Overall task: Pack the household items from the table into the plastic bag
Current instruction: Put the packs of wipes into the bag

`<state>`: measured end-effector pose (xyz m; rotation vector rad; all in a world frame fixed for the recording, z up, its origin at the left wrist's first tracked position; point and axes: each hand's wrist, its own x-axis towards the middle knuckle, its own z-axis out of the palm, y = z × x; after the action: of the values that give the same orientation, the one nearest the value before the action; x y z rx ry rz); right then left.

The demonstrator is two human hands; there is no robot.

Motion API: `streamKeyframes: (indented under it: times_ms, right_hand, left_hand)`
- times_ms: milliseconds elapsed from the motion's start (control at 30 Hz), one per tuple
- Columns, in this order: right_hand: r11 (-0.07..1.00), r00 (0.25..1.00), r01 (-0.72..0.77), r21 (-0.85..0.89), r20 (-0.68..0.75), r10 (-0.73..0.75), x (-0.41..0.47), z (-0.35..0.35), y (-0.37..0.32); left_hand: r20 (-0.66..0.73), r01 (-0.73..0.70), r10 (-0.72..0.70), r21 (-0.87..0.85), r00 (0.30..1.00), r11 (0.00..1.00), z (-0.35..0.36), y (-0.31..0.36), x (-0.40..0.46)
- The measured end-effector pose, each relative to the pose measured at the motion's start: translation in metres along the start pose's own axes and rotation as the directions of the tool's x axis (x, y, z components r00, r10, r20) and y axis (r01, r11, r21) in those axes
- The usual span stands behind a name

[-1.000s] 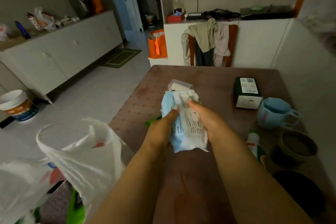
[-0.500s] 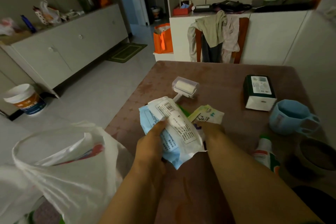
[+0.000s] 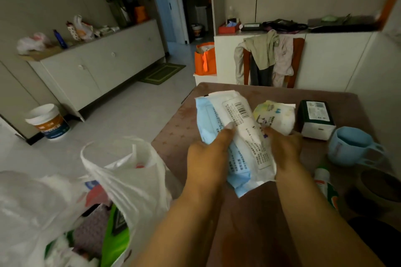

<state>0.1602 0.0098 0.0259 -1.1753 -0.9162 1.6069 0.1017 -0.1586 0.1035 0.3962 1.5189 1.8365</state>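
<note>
Holding going on with both hands above the table (image 3: 173,136): a blue and white wipes pack (image 3: 225,128) is gripped by the left hand (image 3: 206,156), fingers curled round it, and a small yellowish pack (image 3: 275,115) is pinched by the right hand (image 3: 284,149). The plastic bag (image 3: 121,182) is seen open at near left. A green box (image 3: 314,115), blue cup (image 3: 351,147) and bottle (image 3: 325,184) are left on the right.

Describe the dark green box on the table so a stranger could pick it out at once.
Start at the brown table and look to its far right side, beyond the right hand. The dark green box lies there, with a blue mug just nearer the camera. It alone is a rigid box, dark green with white ends and a barcode label on top.
</note>
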Motion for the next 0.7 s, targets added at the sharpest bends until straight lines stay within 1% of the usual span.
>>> streamKeyframes:
  times_ms: [67, 133, 200, 233, 267, 300, 367, 400, 433, 500, 533, 567, 633, 667, 700]
  right_hand:
    - [0.996, 0.997, 0.042, 0.073, 0.063, -0.046, -0.036, -0.003, -0.029]
    - [0.989, 0.985, 0.099, 0.113, 0.131, -0.113, -0.076, 0.000, -0.056]
    - [0.976, 0.970, 0.143, 0.164, 0.174, -0.172, -0.116, 0.009, -0.079]
    - [0.963, 0.955, 0.143, 0.229, 0.224, -0.195, -0.137, 0.015, -0.089]
    - [0.944, 0.926, 0.107, 0.314, 0.313, -0.209, -0.157, 0.021, -0.096]
    - [0.921, 0.879, 0.032, 0.388, 0.428, -0.211, -0.176, 0.027, -0.101]
    - [0.889, 0.734, -0.146, 0.435, 0.650, -0.197, -0.211, 0.039, -0.106]
    - [0.879, 0.657, -0.208, 0.429, 0.727, -0.200, -0.226, 0.045, -0.105]
    - [0.870, 0.594, -0.254, 0.422, 0.778, -0.204, -0.238, 0.052, -0.102]
    - [0.846, 0.507, -0.359, 0.394, 0.844, -0.178, -0.257, 0.068, -0.094]
    - [0.826, 0.455, -0.431, 0.364, 0.878, -0.150, -0.265, 0.076, -0.089]
    - [0.798, 0.398, -0.506, 0.327, 0.909, -0.120, -0.272, 0.082, -0.084]
    - [0.740, 0.275, -0.629, 0.237, 0.959, -0.074, -0.281, 0.091, -0.074]
    - [0.717, 0.230, -0.668, 0.201, 0.972, -0.058, -0.283, 0.094, -0.070]
    - [0.704, 0.206, -0.688, 0.174, 0.978, -0.041, -0.286, 0.097, -0.066]
  left_hand:
    - [0.066, -0.104, 0.102, 0.025, 0.993, 0.994, 0.001, 0.024, -0.028]
    - [0.092, -0.222, 0.220, 0.012, 0.971, 0.975, -0.008, 0.051, -0.059]
    - [0.070, -0.375, 0.374, -0.002, 0.925, 0.927, -0.026, 0.075, -0.089]
    - [0.034, -0.457, 0.457, -0.008, 0.889, 0.889, -0.038, 0.086, -0.103]
    - [-0.026, -0.537, 0.537, -0.005, 0.843, 0.844, -0.053, 0.096, -0.115]
    - [-0.108, -0.604, 0.602, 0.018, 0.791, 0.797, -0.069, 0.105, -0.126]
    - [-0.290, -0.667, 0.668, 0.117, 0.685, 0.736, -0.103, 0.118, -0.141]
    - [-0.359, -0.662, 0.675, 0.178, 0.645, 0.728, -0.122, 0.123, -0.145]
    - [-0.408, -0.637, 0.668, 0.232, 0.623, 0.735, -0.140, 0.126, -0.148]
    - [-0.459, -0.533, 0.631, 0.341, 0.625, 0.775, -0.170, 0.128, -0.147]
    - [-0.464, -0.445, 0.616, 0.431, 0.637, 0.785, -0.182, 0.125, -0.145]
    - [-0.459, -0.332, 0.600, 0.538, 0.655, 0.774, -0.190, 0.120, -0.141]
    - [-0.415, -0.115, 0.561, 0.723, 0.716, 0.681, -0.196, 0.103, -0.135]
    - [-0.376, -0.058, 0.534, 0.776, 0.757, 0.628, -0.196, 0.093, -0.132]
    - [-0.341, -0.024, 0.503, 0.809, 0.794, 0.587, -0.195, 0.083, -0.128]
